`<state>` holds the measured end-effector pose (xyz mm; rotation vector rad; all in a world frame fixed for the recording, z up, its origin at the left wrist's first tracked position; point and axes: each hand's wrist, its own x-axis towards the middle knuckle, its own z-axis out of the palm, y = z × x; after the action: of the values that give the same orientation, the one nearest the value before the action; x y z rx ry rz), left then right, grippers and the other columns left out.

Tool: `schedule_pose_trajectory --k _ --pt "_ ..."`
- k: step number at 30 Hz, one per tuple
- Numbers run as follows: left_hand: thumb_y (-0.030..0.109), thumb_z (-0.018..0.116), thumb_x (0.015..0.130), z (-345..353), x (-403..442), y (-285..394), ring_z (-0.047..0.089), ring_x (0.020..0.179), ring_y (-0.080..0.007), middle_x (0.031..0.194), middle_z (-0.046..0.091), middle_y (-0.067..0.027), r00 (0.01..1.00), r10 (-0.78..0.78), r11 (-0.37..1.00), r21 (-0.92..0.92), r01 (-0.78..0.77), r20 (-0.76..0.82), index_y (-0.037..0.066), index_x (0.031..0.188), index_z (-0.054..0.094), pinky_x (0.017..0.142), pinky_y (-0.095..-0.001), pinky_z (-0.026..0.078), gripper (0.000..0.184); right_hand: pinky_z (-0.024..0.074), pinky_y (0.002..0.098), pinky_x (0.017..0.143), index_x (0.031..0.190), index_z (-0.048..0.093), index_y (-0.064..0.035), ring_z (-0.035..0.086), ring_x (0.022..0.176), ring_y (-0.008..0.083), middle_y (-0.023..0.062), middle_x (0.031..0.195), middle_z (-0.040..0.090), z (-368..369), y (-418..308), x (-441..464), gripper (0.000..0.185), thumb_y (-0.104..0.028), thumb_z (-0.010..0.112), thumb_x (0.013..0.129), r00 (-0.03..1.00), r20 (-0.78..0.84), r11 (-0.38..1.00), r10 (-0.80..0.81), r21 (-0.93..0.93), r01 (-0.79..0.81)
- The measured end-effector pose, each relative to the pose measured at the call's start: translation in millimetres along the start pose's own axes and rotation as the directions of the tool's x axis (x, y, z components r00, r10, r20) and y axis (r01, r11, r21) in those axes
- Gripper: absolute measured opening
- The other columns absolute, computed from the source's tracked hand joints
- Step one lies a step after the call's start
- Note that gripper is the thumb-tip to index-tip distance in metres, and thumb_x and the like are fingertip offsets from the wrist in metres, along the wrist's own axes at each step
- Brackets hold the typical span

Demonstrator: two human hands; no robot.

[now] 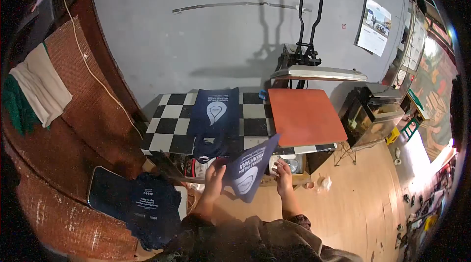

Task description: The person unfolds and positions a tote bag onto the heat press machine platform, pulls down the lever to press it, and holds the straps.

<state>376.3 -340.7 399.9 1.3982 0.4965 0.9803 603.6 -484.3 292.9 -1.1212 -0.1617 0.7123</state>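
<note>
Between my two hands hangs a navy cloth bag (248, 171) with white lettering and a white teardrop-shaped logo. It is tilted and slightly blurred, in front of the table's near edge. My left hand (214, 181) grips it by its left side, thumb uppermost. To the bag's right, my right hand (283, 174) is raised with loosely bent fingers, seemingly apart from the cloth. Flat on the checkered table (169, 112) lies another navy bag (215, 110) with the same print, its handles bunched at the near edge.
An orange-red flat pad (308, 117) covers the table's right part, below a pale raised plate (319, 73) and a black tall handle (312, 14). At lower left, dark printed cloth bags (151, 208) are piled. An open shelf (294, 163) under the table holds small items.
</note>
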Motion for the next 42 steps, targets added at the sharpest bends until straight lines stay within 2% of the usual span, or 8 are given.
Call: schedule_pose_trajectory --k 3,5,8,11,17,20,36,42 --pt "0.027 0.062 0.098 -5.0 11.6 20.9 0.052 0.113 -0.0168 0.119 0.06 -0.0017 0.983 -0.161 0.98 -0.13 0.149 -0.087 0.005 0.123 0.059 0.103 -0.0337 0.034 0.033 0.0482 0.0252 0.069 0.117 0.059 -0.013 0.062 0.087 0.0115 -0.0019 0.106 0.063 4.2 4.3 2.1 0.018 -0.015 0.054 0.1 0.997 0.046 0.994 -0.057 0.094 0.052" --pt "0.026 0.061 0.099 -8.2 23.3 22.5 0.056 0.104 -0.0153 0.111 0.063 -0.0055 0.991 -0.097 0.993 -0.075 0.089 -0.098 0.002 0.121 0.058 0.095 -0.0284 0.041 0.033 0.0482 0.024 0.067 0.101 0.063 -0.0124 0.062 0.082 0.0103 -0.0027 0.097 0.066 -7.4 10.2 9.1 0.006 -0.011 0.058 0.098 0.968 0.251 0.989 0.029 0.135 -0.064" --pt "0.026 0.061 0.099 -12.7 42.4 8.5 0.056 0.103 -0.0148 0.111 0.062 -0.0053 0.981 -0.041 0.999 -0.039 0.034 -0.189 0.002 0.119 0.057 0.094 -0.028 0.041 0.032 0.0482 0.0234 0.065 0.087 0.063 -0.0129 0.062 0.08 0.0092 -0.0033 0.088 0.067 -14.0 -2.7 10.9 0.011 -0.009 0.06 0.097 0.962 0.27 0.996 0.039 0.068 -0.06" --pt "0.025 0.06 0.1 -25.0 58.4 4.9 0.054 0.101 -0.0124 0.107 0.061 -0.002 0.991 -0.024 0.991 0.126 0.04 -0.13 0.005 0.115 0.059 0.092 -0.0274 0.041 0.025 0.0485 0.0242 0.069 0.088 0.065 -0.0102 0.062 0.082 0.0091 -0.0017 0.086 0.068 7.2 -40.0 -3.3 0.012 -0.011 0.06 0.098 0.993 0.114 0.997 -0.002 0.076 -0.006" --pt "0.024 0.061 0.1 -36.1 80.1 -26.6 0.046 0.08 -0.0068 0.086 0.052 0.003 0.99 -0.119 0.985 0.117 0.127 -0.079 0.006 0.103 0.062 0.075 -0.0225 0.037 0.018 0.045 0.0248 0.076 0.092 0.066 -0.008 0.059 0.08 0.0086 -0.0016 0.094 0.068 -11.1 -46.9 13.6 0.01 -0.013 0.06 0.099 0.99 0.048 0.989 -0.132 0.07 0.129" --pt "0.024 0.062 0.099 -29.6 82.5 -35.8 0.043 0.076 -0.0059 0.08 0.047 0.0046 0.99 -0.049 0.999 0.013 0.051 -0.131 0.005 0.102 0.061 0.071 -0.0219 0.036 0.02 0.0451 0.0274 0.08 0.092 0.065 -0.0056 0.059 0.083 0.0112 -0.0009 0.088 0.066 -3.3 -60.6 11.3 0.014 -0.016 0.058 0.1 0.983 0.07 0.985 -0.17 0.05 0.167" --pt "0.02 0.068 0.095 5.6 81.5 -85.8 0.049 0.075 -0.0063 0.079 0.054 0.0034 0.983 -0.115 0.991 0.046 0.122 -0.144 0.001 0.108 0.06 0.069 -0.0229 0.04 0.023 0.0423 0.0236 0.078 0.091 0.061 -0.0073 0.055 0.08 0.0073 -0.0033 0.084 0.062 -40.8 -79.2 27.6 0.01 -0.012 0.058 0.099 0.965 -0.028 0.962 -0.26 -0.092 0.256" --pt "0.019 0.07 0.094 52.9 79.7 -95.9 0.048 0.073 -0.0061 0.078 0.053 0.003 0.994 0.016 0.992 0.124 -0.002 -0.112 0.0 0.108 0.059 0.065 -0.0227 0.04 0.026 0.0422 0.0228 0.074 0.092 0.06 -0.0118 0.054 0.077 0.0061 -0.0062 0.082 0.059 -96.2 -96.4 46.3 0.01 -0.015 0.056 0.1 0.954 -0.006 0.95 -0.3 -0.096 0.298"
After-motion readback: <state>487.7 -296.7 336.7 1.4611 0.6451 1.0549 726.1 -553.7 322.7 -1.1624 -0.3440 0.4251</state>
